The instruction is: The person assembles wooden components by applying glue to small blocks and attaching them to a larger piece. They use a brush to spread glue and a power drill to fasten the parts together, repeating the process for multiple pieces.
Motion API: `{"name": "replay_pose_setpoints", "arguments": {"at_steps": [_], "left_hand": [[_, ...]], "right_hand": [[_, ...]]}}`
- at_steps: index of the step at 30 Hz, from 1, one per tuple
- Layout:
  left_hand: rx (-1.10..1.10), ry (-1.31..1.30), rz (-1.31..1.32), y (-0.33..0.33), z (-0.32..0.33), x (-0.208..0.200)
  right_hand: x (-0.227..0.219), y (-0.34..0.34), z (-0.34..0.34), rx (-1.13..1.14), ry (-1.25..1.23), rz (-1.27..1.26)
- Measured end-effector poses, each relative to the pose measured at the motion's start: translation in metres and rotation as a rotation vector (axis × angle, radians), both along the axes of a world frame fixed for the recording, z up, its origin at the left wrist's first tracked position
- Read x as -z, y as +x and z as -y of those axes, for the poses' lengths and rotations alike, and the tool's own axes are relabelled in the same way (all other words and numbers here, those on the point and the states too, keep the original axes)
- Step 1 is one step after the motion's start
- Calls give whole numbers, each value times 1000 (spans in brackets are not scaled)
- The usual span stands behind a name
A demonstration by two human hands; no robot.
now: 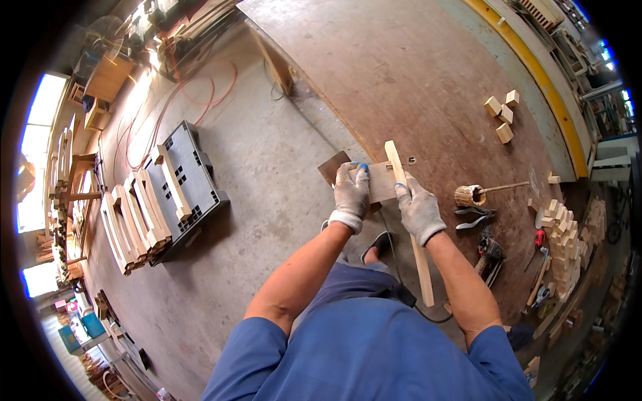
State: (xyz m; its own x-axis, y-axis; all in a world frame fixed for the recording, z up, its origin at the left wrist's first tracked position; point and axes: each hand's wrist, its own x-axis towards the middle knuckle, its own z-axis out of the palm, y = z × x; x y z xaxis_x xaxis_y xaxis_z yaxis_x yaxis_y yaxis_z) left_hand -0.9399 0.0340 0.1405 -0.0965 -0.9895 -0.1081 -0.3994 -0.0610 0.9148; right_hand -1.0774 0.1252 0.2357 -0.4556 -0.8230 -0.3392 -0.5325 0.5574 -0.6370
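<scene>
Both of my hands wear grey-white gloves with blue fingertips. My right hand (pixel 420 208) is closed around a long pale wooden strip (pixel 422 267), which slants from the table edge back toward my body. My left hand (pixel 352 194) has its fingers curled at the left end of a flat pale wooden piece (pixel 382 182), which runs under the strip's far part. Its grip is partly hidden by the glove. A brown plate (pixel 333 167) juts out past the table edge beside my left fingers.
Right on the brown table (pixel 428 87) are a mallet (pixel 470 195), pliers (pixel 473 219), a power tool (pixel 491 250), loose wooden blocks (pixel 505 115) and a stack of blocks (pixel 562 247). Left on the floor, wooden frame pieces (pixel 134 217) lean by a black pallet (pixel 190 167). A red hose (pixel 212 93) lies beyond.
</scene>
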Motion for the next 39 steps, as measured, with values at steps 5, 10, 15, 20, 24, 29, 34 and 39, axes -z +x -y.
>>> {"name": "replay_pose_setpoints", "arguments": {"at_steps": [5,10,15,20,24,29,34,39], "left_hand": [[12,3,-20,2,0,1],[-16,-3,-10,-2,-1,-4],[-66,-38,35,-6,-3,-9],[-8,-8,17,-3,0,-4],[2,-21,22,1,-1,1],[-1,8,-6,-2,0,-10],[0,-41,27,1,0,-5],[-10,-39,22,1,-3,-9]], "right_hand": [[5,-1,2,5,-18,21],[3,3,-4,-44,-25,-97],[9,15,-49,-44,-7,-122],[14,13,-107,53,156,-86],[4,-12,-66,122,3,49],[5,-8,-17,-40,-51,-60],[2,-4,-1,-72,29,-104],[4,-4,2,-88,27,-129]]}}
